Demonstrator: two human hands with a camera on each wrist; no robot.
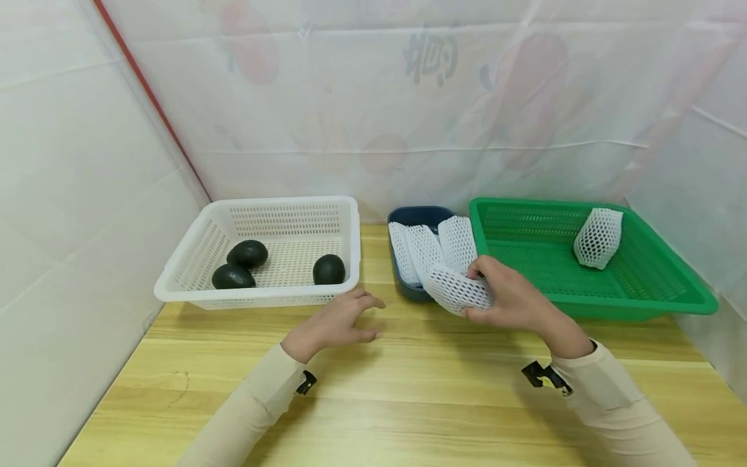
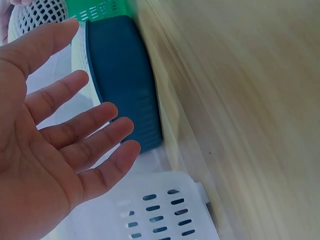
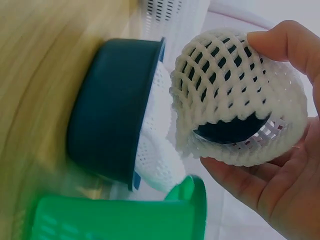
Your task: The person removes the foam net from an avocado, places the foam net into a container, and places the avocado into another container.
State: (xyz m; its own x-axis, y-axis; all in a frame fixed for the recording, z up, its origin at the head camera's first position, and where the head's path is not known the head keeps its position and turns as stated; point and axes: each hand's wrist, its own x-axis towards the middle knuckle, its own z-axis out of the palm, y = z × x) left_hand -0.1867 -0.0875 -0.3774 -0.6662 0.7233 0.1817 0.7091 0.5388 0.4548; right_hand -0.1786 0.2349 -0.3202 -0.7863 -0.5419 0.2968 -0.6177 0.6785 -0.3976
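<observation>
My right hand (image 1: 510, 298) grips an avocado in a white foam net sleeve (image 1: 455, 290), held above the front of the dark blue basin (image 1: 413, 293). In the right wrist view, dark skin of this avocado (image 3: 232, 131) shows at the sleeve's open end, with thumb and fingers on opposite sides of the netting. Several white foam net sleeves (image 1: 423, 250) lie in the basin. My left hand (image 1: 332, 323) hovers over the table near the white basket's front right corner, fingers spread and holding nothing; its bare palm faces the left wrist camera.
At the left stands a white basket (image 1: 257, 297) with 3 dark avocados (image 1: 248, 253) inside. The green basket (image 1: 613, 305) at the right holds one sleeved avocado (image 1: 598, 237). A wooden table (image 1: 408, 402) lies beneath, with white sheeting (image 1: 350, 97) behind and at both sides.
</observation>
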